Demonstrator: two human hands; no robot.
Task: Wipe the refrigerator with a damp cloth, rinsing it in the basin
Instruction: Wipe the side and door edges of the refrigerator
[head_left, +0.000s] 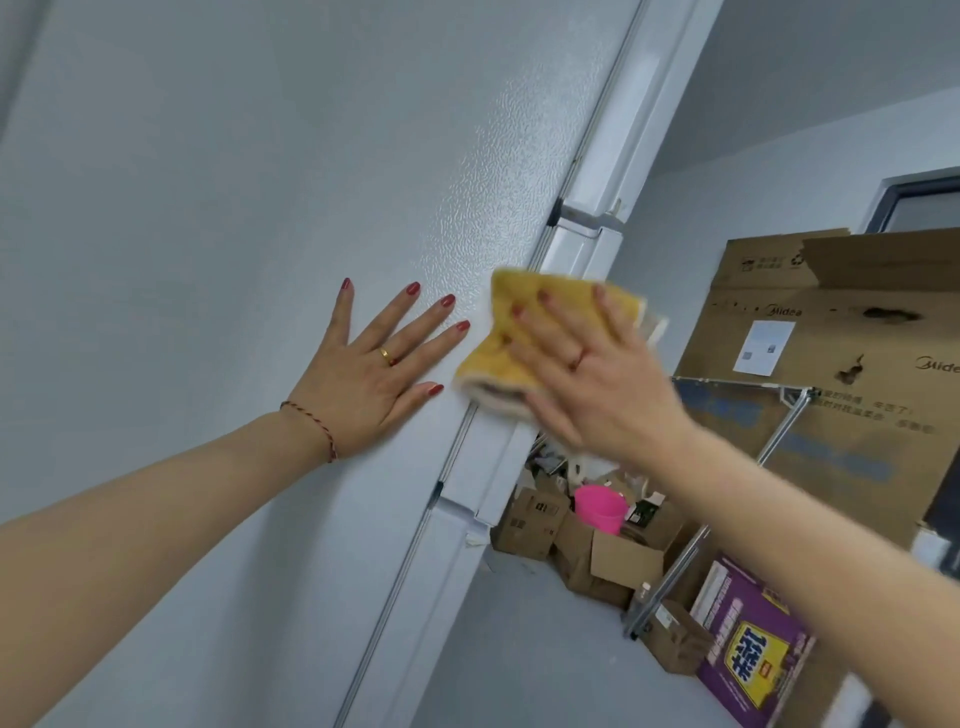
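Refrigerator side panel (208, 208) fills left of view, textured white. Left hand (363, 374) flat on panel, fingers straight and spread, ring on one finger, red string bracelet (317, 428) at wrist. Just right of it, yellow cloth (519, 343) pressed against panel edge by door seam, crumpled. Right hand (587, 379) on top of cloth, fingers extended, pressing it flat; hand blurred. Right background: large Midea cardboard box (831, 322), small cartons (530, 519) on floor, pink plastic tub (600, 506), purple box (748, 649)
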